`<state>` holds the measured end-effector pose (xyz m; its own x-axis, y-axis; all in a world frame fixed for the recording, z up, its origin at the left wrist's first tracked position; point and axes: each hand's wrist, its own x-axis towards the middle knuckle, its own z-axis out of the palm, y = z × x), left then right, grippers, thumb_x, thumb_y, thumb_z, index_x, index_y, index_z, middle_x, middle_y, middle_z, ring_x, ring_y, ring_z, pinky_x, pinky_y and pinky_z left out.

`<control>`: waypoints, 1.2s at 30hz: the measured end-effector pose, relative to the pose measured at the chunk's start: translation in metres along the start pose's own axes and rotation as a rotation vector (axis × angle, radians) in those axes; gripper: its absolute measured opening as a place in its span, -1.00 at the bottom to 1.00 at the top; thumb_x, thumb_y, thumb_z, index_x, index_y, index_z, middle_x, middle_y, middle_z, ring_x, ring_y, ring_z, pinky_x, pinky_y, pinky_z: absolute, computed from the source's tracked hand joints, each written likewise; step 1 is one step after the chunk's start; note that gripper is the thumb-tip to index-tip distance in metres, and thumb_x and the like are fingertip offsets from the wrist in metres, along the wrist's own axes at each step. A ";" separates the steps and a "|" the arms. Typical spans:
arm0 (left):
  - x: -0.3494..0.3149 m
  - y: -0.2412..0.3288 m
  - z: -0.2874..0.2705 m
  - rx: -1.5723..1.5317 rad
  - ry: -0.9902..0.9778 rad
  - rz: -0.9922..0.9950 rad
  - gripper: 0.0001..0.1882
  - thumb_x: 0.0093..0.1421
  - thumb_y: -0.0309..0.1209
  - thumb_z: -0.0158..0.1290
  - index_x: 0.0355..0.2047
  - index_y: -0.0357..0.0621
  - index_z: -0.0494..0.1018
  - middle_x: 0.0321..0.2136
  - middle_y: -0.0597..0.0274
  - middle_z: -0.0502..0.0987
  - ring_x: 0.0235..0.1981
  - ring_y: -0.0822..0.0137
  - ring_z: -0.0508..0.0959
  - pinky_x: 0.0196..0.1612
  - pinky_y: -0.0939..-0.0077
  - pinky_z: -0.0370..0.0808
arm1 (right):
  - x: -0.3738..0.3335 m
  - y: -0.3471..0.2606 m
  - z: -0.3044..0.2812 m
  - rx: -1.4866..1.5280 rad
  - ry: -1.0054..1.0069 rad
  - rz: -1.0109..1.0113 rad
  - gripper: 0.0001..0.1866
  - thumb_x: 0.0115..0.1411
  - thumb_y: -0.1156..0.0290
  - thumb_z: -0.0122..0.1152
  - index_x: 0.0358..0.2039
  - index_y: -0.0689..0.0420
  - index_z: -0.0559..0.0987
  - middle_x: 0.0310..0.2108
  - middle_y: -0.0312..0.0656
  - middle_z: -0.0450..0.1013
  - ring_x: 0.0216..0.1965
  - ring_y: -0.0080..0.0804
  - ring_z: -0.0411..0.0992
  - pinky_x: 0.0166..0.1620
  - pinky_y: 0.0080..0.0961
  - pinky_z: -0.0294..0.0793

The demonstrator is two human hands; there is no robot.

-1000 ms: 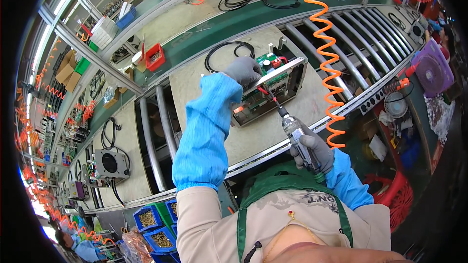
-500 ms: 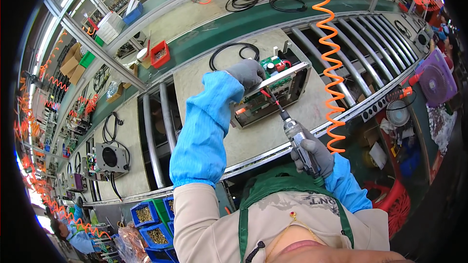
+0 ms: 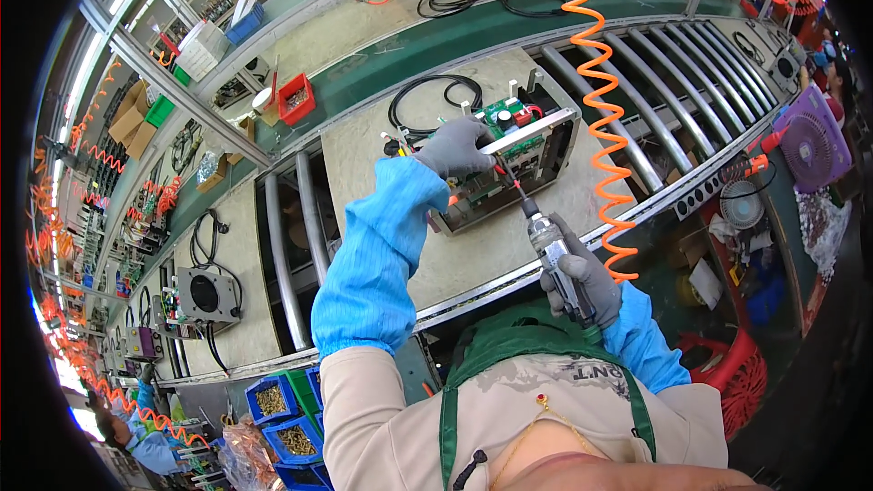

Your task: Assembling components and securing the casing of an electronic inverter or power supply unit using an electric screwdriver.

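At centre frame, one left hand (image 3: 455, 147) pressed flat on one metal box (image 3: 509, 164) on the worktop (image 3: 473, 255), its grip loose. One right hand (image 3: 587, 280) had its grip clamped on one screwdriver (image 3: 546, 236), tip inside the box. One orange coiled hose (image 3: 600, 118) hung alongside.

screwdriver tip (image 3: 502, 175) hidden; board parts (image 3: 506, 118) too small

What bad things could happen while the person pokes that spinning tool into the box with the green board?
The power screwdriver in the right hand meets the metal box at a slant, so its tip might slip off and scratch the green circuit board. The left hand rests right beside that tip and could get jabbed. The orange coiled hose hangs close and might tug the tool sideways.
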<state>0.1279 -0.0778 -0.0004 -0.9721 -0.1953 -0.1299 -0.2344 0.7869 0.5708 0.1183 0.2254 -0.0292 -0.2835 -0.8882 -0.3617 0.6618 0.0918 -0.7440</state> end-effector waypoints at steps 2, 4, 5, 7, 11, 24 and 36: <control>-0.001 -0.004 0.002 0.020 0.021 0.025 -0.60 -0.13 -0.35 0.21 -0.24 -0.27 0.51 -0.33 0.03 0.55 -0.31 0.21 0.55 -0.18 0.44 0.46 | 0.001 0.001 0.001 0.008 -0.003 -0.002 -0.13 0.04 0.23 0.09 0.31 -0.22 -0.12 -0.47 -0.14 0.40 -0.63 -0.45 0.43 -0.57 -0.49 0.51; -0.002 -0.007 0.003 0.042 0.042 0.047 -0.60 -0.12 -0.35 0.20 -0.24 -0.27 0.51 -0.34 0.03 0.55 -0.31 0.22 0.55 -0.19 0.44 0.46 | 0.002 0.001 0.003 0.016 -0.008 -0.003 -0.13 0.04 0.25 0.09 0.31 -0.21 -0.12 -0.47 -0.13 0.40 -0.64 -0.45 0.42 -0.58 -0.49 0.50; -0.001 -0.006 0.003 0.033 0.040 0.048 -0.61 -0.11 -0.36 0.20 -0.24 -0.27 0.51 -0.33 0.03 0.55 -0.30 0.21 0.55 -0.18 0.43 0.46 | 0.002 -0.001 0.004 -0.014 0.009 0.005 -0.14 0.04 0.26 0.08 0.31 -0.20 -0.12 -0.47 -0.13 0.40 -0.64 -0.45 0.42 -0.58 -0.49 0.50; -0.001 -0.004 0.003 0.024 0.035 0.053 -0.61 -0.11 -0.36 0.20 -0.23 -0.26 0.51 -0.33 0.03 0.55 -0.30 0.21 0.54 -0.18 0.43 0.45 | 0.001 -0.001 0.004 -0.043 0.030 0.012 -0.14 0.04 0.27 0.08 0.31 -0.20 -0.11 -0.47 -0.13 0.40 -0.64 -0.44 0.42 -0.58 -0.49 0.50; -0.002 -0.005 0.004 0.050 0.055 0.078 -0.62 -0.10 -0.35 0.19 -0.24 -0.25 0.51 -0.29 0.03 0.51 -0.26 0.19 0.52 -0.15 0.41 0.44 | 0.002 -0.002 0.005 -0.050 0.034 0.011 -0.13 0.03 0.28 0.09 0.31 -0.19 -0.12 -0.48 -0.13 0.39 -0.64 -0.44 0.42 -0.59 -0.49 0.50; -0.002 -0.009 0.016 0.129 0.109 0.104 -0.56 -0.10 -0.21 0.17 -0.27 -0.27 0.45 -0.26 -0.04 0.42 -0.21 0.04 0.45 -0.11 0.30 0.39 | 0.004 0.005 0.004 -0.062 0.033 0.005 -0.10 0.02 0.23 0.14 0.31 -0.20 -0.12 -0.47 -0.14 0.39 -0.64 -0.45 0.42 -0.59 -0.50 0.49; -0.038 0.047 0.048 0.482 0.542 0.442 -0.63 -0.18 -0.40 0.10 -0.29 -0.22 0.42 -0.25 -0.04 0.39 -0.20 -0.01 0.39 -0.15 0.22 0.37 | -0.009 -0.011 -0.041 -0.392 -0.140 0.180 -0.25 -0.07 0.41 0.17 0.19 0.01 0.17 -0.43 -0.15 0.36 -0.53 -0.44 0.41 -0.48 -0.50 0.44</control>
<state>0.1538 -0.0051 -0.0076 -0.8650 0.0325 0.5007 0.0683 0.9962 0.0533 0.0858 0.2510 -0.0406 -0.0729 -0.8923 -0.4455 0.3719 0.3902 -0.8423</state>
